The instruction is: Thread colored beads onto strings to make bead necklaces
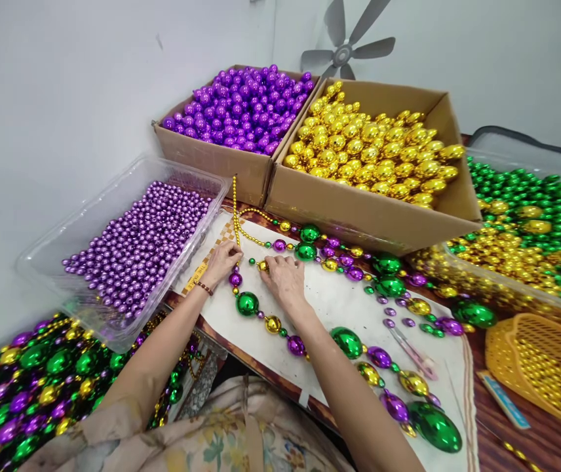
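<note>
My left hand (222, 263), with a beaded bracelet (204, 288) on the wrist, pinches a bead strand where its small gold beads (236, 223) meet larger ones. Below those fingers the strand runs down through a purple bead (235, 279), a green bead (247, 303) and a gold bead (273, 324), then passes under my right forearm. Close by, my right hand (284, 280) is curled on the white cloth (320, 308), its fingertips closed on a gold bead (263, 265). A small green bead (251, 261) lies between the hands.
Cardboard boxes of purple balls (246, 108) and gold beads (373, 147) stand behind. A clear tray (44, 262) of purple beads is left; a yellow basket (506, 334), pink-handled scissors (415, 354) and a bin of green and gold beads (521, 216) are right. Finished-looking strands (35, 387) hang lower left.
</note>
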The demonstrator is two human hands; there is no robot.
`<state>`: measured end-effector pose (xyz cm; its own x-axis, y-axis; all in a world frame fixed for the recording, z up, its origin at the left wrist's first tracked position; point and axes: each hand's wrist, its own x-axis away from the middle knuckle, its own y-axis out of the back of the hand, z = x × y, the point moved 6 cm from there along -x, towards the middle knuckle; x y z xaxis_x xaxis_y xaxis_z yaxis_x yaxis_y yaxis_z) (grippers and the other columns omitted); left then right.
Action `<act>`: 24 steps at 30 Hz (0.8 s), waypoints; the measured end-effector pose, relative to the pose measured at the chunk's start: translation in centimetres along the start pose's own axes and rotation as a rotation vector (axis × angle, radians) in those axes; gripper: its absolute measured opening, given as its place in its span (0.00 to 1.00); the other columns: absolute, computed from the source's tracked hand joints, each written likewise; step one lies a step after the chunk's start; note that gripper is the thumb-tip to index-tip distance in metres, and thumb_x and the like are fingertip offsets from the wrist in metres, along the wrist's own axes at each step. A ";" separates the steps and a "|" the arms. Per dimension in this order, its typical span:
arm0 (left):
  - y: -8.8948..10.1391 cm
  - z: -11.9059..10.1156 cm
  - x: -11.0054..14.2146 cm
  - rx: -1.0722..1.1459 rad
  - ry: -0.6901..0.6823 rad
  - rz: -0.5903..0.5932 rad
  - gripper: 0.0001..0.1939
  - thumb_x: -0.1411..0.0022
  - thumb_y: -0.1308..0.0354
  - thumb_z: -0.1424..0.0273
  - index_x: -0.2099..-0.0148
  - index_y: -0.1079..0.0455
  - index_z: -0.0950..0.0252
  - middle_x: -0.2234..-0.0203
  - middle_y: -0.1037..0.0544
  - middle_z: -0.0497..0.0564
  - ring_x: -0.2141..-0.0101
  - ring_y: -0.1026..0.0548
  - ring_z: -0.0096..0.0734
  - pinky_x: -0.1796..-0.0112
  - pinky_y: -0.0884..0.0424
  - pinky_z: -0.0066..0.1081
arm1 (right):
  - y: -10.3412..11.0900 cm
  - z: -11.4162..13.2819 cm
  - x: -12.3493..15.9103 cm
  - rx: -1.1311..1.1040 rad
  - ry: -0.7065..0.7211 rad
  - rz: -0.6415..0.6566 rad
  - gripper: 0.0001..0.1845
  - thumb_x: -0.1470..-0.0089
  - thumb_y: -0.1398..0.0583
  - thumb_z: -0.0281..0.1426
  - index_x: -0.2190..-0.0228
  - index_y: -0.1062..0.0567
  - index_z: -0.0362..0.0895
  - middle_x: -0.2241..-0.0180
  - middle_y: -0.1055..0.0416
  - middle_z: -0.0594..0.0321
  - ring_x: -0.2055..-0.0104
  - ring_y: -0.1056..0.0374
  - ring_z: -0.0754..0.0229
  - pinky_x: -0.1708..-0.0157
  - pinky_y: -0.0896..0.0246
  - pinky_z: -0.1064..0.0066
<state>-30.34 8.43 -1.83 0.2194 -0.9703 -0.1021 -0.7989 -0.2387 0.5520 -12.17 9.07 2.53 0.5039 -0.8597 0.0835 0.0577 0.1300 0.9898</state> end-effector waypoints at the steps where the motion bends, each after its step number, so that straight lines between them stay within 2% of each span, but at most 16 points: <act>1: 0.0 0.0 0.0 -0.002 0.001 -0.001 0.03 0.42 0.41 0.76 0.69 0.28 0.64 0.71 0.26 0.47 0.68 0.28 0.29 0.63 0.32 0.30 | 0.0 0.0 0.0 -0.002 0.001 0.003 0.15 0.34 0.46 0.35 0.52 0.25 0.44 0.52 0.24 0.51 0.49 0.34 0.45 0.50 0.48 0.54; 8: 0.1 0.1 0.0 -0.025 0.014 -0.013 0.03 0.41 0.42 0.75 0.68 0.28 0.64 0.69 0.24 0.47 0.66 0.27 0.31 0.62 0.32 0.31 | 0.2 0.4 -0.1 -0.011 0.005 0.017 0.17 0.34 0.46 0.36 0.50 0.26 0.44 0.49 0.25 0.49 0.48 0.35 0.44 0.49 0.49 0.53; 11: 0.2 -0.1 0.0 -0.039 0.007 -0.017 0.05 0.39 0.43 0.74 0.68 0.28 0.64 0.68 0.24 0.48 0.64 0.27 0.32 0.58 0.32 0.32 | 0.7 0.9 0.2 -0.018 0.031 -0.007 0.17 0.34 0.46 0.35 0.49 0.26 0.44 0.47 0.26 0.49 0.47 0.36 0.45 0.48 0.49 0.53; 15: 0.2 -0.3 0.0 -0.054 0.002 -0.016 0.05 0.39 0.42 0.74 0.68 0.27 0.64 0.69 0.25 0.49 0.65 0.28 0.32 0.59 0.33 0.32 | 1.7 2.1 1.2 -0.042 0.065 -0.030 0.17 0.32 0.48 0.35 0.50 0.25 0.44 0.48 0.26 0.51 0.47 0.36 0.46 0.49 0.47 0.57; 20: 0.1 -0.1 0.0 -0.065 0.010 -0.024 0.04 0.40 0.41 0.75 0.68 0.27 0.64 0.70 0.26 0.48 0.65 0.29 0.32 0.60 0.33 0.32 | 1.3 4.1 3.1 -0.082 0.109 0.078 0.20 0.31 0.49 0.42 0.53 0.23 0.44 0.51 0.24 0.51 0.48 0.33 0.47 0.51 0.43 0.60; 24: 0.1 -0.1 0.0 -0.064 0.010 -0.025 0.04 0.41 0.40 0.76 0.68 0.27 0.65 0.69 0.26 0.49 0.64 0.28 0.32 0.59 0.33 0.31 | 0.3 4.6 4.4 -0.087 0.110 0.130 0.23 0.33 0.47 0.47 0.50 0.25 0.44 0.50 0.24 0.51 0.49 0.31 0.47 0.51 0.41 0.60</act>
<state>-30.35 8.42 -1.72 0.2448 -0.9635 -0.1080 -0.7559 -0.2594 0.6010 -13.90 3.04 3.71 0.6026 -0.7745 0.1923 0.0580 0.2829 0.9574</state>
